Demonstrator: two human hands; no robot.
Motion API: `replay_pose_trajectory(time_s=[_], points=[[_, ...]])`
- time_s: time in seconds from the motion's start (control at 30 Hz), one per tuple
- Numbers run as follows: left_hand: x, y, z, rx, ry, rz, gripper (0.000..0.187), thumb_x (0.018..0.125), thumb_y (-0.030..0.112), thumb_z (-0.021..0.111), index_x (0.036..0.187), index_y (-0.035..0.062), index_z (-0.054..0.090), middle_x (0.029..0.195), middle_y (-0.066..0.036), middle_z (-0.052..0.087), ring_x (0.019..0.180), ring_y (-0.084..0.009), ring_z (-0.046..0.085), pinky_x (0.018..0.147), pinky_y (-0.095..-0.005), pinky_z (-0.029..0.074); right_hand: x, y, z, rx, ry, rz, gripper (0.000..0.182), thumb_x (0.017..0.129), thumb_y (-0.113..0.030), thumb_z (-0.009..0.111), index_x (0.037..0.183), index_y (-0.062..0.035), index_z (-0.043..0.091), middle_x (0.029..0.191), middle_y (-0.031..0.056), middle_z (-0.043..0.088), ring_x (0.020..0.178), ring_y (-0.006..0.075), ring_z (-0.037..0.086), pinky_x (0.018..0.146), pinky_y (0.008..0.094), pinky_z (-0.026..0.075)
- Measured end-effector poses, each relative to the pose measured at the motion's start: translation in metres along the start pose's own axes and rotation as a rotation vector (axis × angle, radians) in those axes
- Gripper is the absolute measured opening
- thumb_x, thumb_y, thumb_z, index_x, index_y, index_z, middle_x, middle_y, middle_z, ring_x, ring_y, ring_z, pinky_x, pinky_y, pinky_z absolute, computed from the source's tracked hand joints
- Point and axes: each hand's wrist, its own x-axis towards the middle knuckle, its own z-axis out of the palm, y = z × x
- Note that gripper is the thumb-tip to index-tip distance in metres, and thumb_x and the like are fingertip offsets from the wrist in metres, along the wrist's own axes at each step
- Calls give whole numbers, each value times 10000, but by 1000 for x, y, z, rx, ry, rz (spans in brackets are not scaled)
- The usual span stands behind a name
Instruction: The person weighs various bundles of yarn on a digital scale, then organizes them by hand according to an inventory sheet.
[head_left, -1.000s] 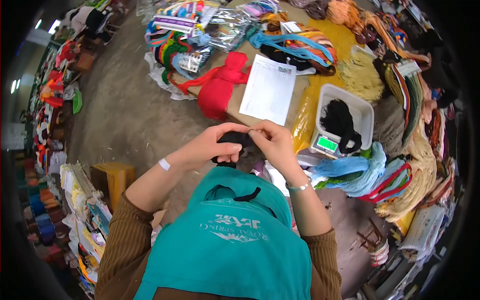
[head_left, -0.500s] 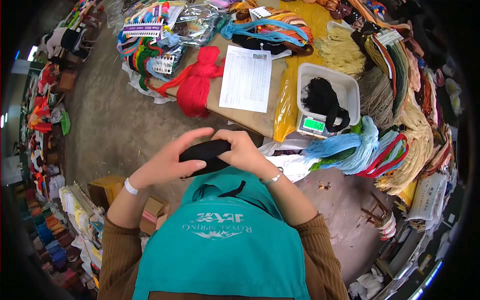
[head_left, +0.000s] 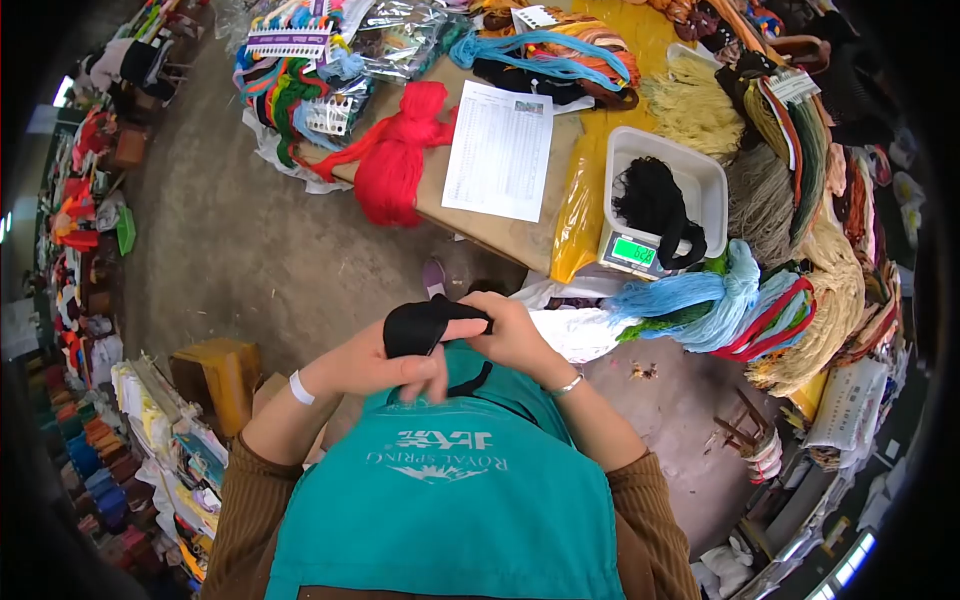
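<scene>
In front of my apron [head_left: 440, 480] I hold a smooth black skein of thread [head_left: 415, 328] in both hands. My left hand [head_left: 370, 362], with a white band at its wrist, has the skein across its fingers; some of its lower fingertips are blurred. My right hand [head_left: 512, 338] grips the skein's right end with bent fingers. Beyond my hands, a white plastic tray [head_left: 712, 172] sits on a digital scale [head_left: 632, 255] with a lit green display. A loose black bundle of thread [head_left: 650, 200] lies in the tray and hangs over its front edge.
A printed sheet [head_left: 497, 150] and a red hank of thread [head_left: 390, 180] lie on the table [head_left: 490, 238]. Colour-sorted threads [head_left: 290, 75] are at the back left. Blue hanks [head_left: 690, 300] and beige hanks [head_left: 825, 290] hang at the right. A cardboard box [head_left: 220, 380] stands left.
Both hands have come down and right, closer to the apron. The black skein, stretched flat before, is now bunched and folded over my left fingers. A shoe shows beyond my hands.
</scene>
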Motion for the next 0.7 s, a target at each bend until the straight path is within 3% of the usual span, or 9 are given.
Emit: replay_pose_trajectory(time_s=[0.1, 0.13, 0.2, 0.23, 0.3, 0.33, 0.43, 0.53, 0.7], points=[[20, -13, -1, 600, 62, 668, 553, 954, 426, 535, 1337, 27, 538, 1098, -185, 675, 951, -249, 679, 865, -376, 523, 5, -16, -3, -13, 64, -225, 615, 678, -40, 765, 1257, -76, 560, 1229, 167, 576, 1175, 339, 539, 977, 403, 459], [19, -10, 1, 598, 63, 674, 553, 954, 426, 535, 1337, 27, 538, 1098, -185, 675, 951, -249, 679, 865, -376, 523, 7, -23, -5, 3, 101, -200, 659, 689, -42, 758, 1301, -68, 515, 1286, 173, 541, 1224, 341, 500, 1022, 402, 427], [11, -6, 5, -28, 62, 353, 565, 951, 451, 530, 1326, 29, 548, 1175, -208, 643, 1056, -256, 643, 941, -391, 487, 10, -35, -12, -11, 128, -117, 715, 722, -28, 721, 1375, -57, 432, 1378, 186, 477, 1297, 346, 437, 1086, 412, 375], [11, -19, -4, -309, 52, 252, 553, 959, 443, 532, 1313, 20, 556, 1226, -231, 615, 1148, -263, 596, 999, -382, 450, 10, -27, -11, -28, 208, -137, 600, 734, -20, 702, 1300, -46, 506, 1304, 177, 537, 1230, 337, 500, 1033, 395, 422], [21, -33, -2, -323, 297, 244, 537, 976, 406, 519, 1323, -3, 540, 1325, -221, 556, 1220, -259, 546, 1044, -374, 410, 6, -28, -17, 83, 280, -84, 434, 738, -1, 693, 1159, -24, 588, 1174, 159, 601, 1119, 309, 572, 943, 366, 476], [29, -32, -3, -187, 274, 415, 483, 989, 249, 500, 1379, -33, 455, 1409, -167, 494, 1267, -261, 498, 1049, -397, 409, 5, -34, -16, 107, 394, -134, 261, 773, 25, 677, 1026, -14, 624, 1010, 103, 633, 877, 203, 632, 753, 284, 510], [37, -38, -3, -389, 320, 334, 516, 1022, 297, 464, 1414, -33, 408, 1471, -142, 423, 1338, -232, 421, 1110, -391, 339, -2, -51, -18, 122, 355, -84, 193, 819, 33, 677, 998, -18, 627, 910, 20, 609, 624, 27, 509, 548, 190, 407], [44, -40, -3, -404, 350, 253, 637, 1015, 416, 449, 1441, -49, 358, 1495, -148, 390, 1355, -236, 403, 1123, -385, 322, 12, -81, -3, 530, 297, 43, 136, 835, 9, 696, 952, -20, 633, 829, -17, 597, 613, 1, 447, 537, 176, 363], [50, -42, -10, -276, 343, 296, 650, 1007, 430, 463, 1447, -34, 348, 1451, -155, 447, 1329, -243, 441, 1101, -392, 364, 13, -66, 4, 510, 205, 191, 124, 855, 19, 666, 970, -21, 645, 917, -6, 639, 747, 15, 519, 617, 184, 412]])
